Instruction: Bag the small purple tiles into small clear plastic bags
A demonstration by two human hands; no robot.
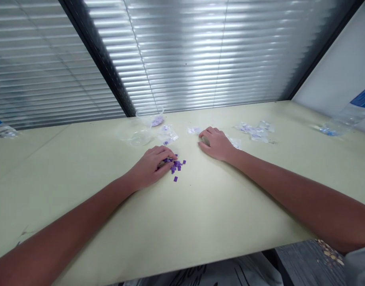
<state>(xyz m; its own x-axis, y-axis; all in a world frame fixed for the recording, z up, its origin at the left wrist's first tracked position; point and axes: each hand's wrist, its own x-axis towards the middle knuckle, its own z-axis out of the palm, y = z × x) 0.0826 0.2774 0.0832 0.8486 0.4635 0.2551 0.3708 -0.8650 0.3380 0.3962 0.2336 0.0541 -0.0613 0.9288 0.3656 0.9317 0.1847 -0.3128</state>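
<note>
My left hand (151, 167) rests on the pale table (200, 214), its fingers curled over the edge of a small pile of purple square pieces (178, 165); one piece lies apart just below the pile. My right hand (215, 143) lies knuckles up to the right, fingers curled under; whether anything is in it is hidden. A small clear bag (235, 143) lies right beside its wrist. Two clear plastic cups stand behind my left hand: the nearer cup (139, 137) looks empty, the farther cup (152, 116) holds some purple pieces.
Small clear bags with purple pieces lie by the cups (167, 135), ahead of my right hand (194, 130) and in a group at the right (255, 132). A plastic water bottle (346, 115) lies at the far right. Window blinds (200, 51) run behind the table.
</note>
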